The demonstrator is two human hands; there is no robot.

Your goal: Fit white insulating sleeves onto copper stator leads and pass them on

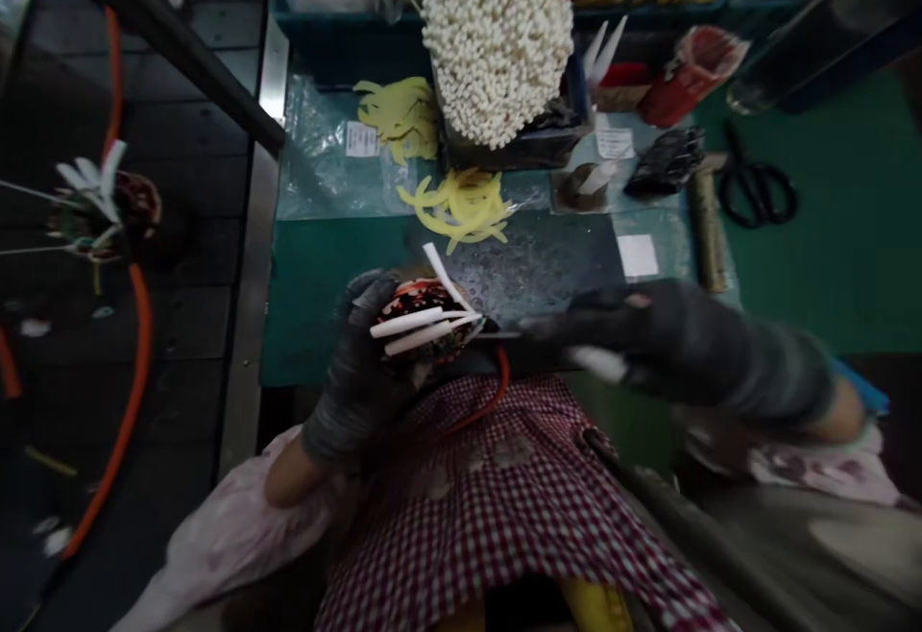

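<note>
My left hand [360, 363], in a grey glove, is closed around a small motor stator [414, 301] with reddish-brown windings. Several white sleeves [410, 320] stick out of its top and come together at its right side. My right hand [626, 334], also gloved, is smeared by motion. Its fingers are closed on a thin dark tool [504, 333], whose tip reaches the point where the sleeves meet. A pale, blurred piece [601, 363] shows under the right fingers; I cannot tell what it is.
Beyond the hands, a dark mat [540, 257] lies on the green bench, with yellow curved strips [465, 205] behind it. A box of white sticks [497, 46], a red container [691, 75] and black scissors [758, 188] stand farther back. Another stator [108, 205] is at left near an orange hose [136, 363].
</note>
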